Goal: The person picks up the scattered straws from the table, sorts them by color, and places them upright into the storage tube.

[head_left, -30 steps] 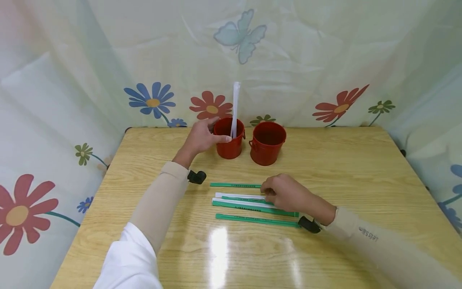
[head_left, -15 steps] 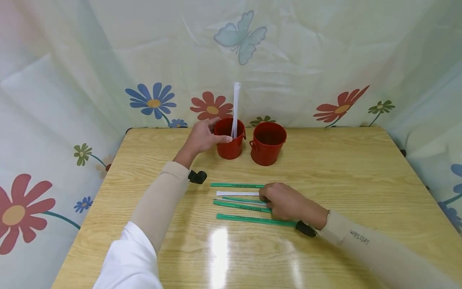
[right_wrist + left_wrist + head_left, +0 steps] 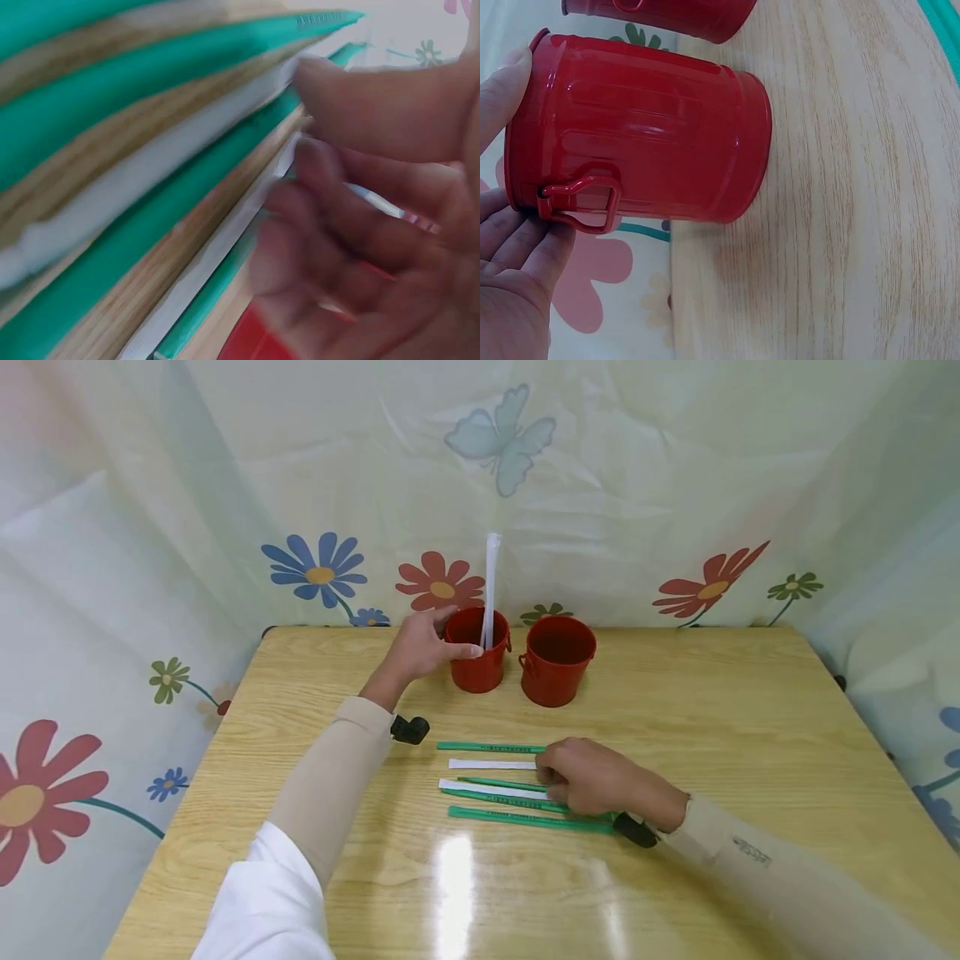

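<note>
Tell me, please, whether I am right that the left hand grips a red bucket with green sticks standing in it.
The colour is off: the sticks are white, as the head view shows. The left hand does grip the red bucket.

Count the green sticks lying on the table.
4: the farthest green stick; a second green stick between two white sticks; a third green stick just nearer; the nearest green stick. The right hand covers some ends, so another could hide beneath.
</note>
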`<state>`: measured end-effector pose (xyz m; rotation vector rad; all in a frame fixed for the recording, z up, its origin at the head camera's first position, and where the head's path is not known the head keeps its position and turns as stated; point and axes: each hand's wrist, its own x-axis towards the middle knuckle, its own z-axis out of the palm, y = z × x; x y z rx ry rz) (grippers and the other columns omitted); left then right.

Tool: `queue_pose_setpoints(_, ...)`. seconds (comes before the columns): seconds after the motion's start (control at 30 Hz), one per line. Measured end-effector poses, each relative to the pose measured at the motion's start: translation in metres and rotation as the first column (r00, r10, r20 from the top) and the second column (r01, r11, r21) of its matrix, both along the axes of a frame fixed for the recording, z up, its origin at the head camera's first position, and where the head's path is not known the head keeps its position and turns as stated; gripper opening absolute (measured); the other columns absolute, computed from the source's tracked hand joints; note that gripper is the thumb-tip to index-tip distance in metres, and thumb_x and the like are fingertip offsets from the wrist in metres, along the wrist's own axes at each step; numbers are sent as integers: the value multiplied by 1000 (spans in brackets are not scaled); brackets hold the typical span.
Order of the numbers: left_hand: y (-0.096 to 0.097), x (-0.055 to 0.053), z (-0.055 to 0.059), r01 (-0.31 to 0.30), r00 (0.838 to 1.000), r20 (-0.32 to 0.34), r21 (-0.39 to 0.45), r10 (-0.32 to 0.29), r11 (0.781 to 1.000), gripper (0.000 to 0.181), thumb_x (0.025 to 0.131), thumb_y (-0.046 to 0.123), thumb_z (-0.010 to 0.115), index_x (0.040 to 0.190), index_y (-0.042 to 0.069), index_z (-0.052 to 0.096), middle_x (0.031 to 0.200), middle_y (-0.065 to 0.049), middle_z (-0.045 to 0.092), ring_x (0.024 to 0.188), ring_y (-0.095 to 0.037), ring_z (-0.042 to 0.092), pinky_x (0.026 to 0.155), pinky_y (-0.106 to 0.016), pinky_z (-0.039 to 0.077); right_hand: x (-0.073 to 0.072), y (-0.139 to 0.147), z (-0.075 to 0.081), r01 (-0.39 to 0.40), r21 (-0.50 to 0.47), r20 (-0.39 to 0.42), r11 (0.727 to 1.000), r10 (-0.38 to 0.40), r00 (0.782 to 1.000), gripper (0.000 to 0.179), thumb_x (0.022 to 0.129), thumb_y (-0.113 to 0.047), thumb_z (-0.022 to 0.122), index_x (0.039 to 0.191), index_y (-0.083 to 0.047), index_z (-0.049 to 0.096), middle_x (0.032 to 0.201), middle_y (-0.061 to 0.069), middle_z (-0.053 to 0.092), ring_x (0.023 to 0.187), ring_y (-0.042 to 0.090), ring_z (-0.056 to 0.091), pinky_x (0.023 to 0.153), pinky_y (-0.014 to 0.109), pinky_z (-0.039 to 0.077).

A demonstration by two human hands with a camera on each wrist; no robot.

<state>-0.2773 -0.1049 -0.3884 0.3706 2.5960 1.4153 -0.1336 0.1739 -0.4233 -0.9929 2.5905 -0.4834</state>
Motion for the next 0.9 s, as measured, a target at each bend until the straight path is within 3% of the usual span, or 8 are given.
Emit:
queue_pose_setpoints(0.1,1,1,-1,1,1000,-7,-6,-1,1000,85,86,34,87,158,12,46,146,-7,64,131,-29,61,106,-45,58,-1,1,-1,1,2,-104,1000,-1,995,11,92,-3,73,90,-13,69,80,-4,59,72,9,50,68,25,50)
queue_pose_setpoints(0.27,1,1,-1,-8,1000,-6,-27,8,1000,88,86,35,86,159,11,44,148,-8,63,133,-29,60,107,-45,57,-3,-5,-8,-17,123,-202,992,42,978,20,86,3,75,102,-9,72,86,1,64,75,13,55,70,31,56)
queue_pose_setpoints(0.53,2,-2,1,-6,1000,23,-30,7,1000,90,86,37,87,159,11,43,150,-8,61,135,-29,59,108,-46,56,-5,-9,-5,-34,227,-165,973,72,984,17,85,3,74,99,-7,71,82,3,63,72,16,55,65,32,53)
queue_pose_setpoints(0.8,2,-3,1,-19,1000,14,-41,20,999,89,85,36,87,159,13,44,148,-8,63,132,-30,59,106,-46,58,-6,-5,6,8,182,-144,983,18,989,18,85,7,67,90,-10,71,74,-2,53,66,14,45,59,26,40)
queue_pose_setpoints(0.9,2,-2,1,-15,1000,13,-40,16,999,89,85,36,87,159,12,44,148,-8,63,132,-30,59,106,-46,58,-4,-3,16,20,92,-141,996,-7,990,19,87,8,67,84,-11,69,72,-4,51,66,12,43,60,24,38)
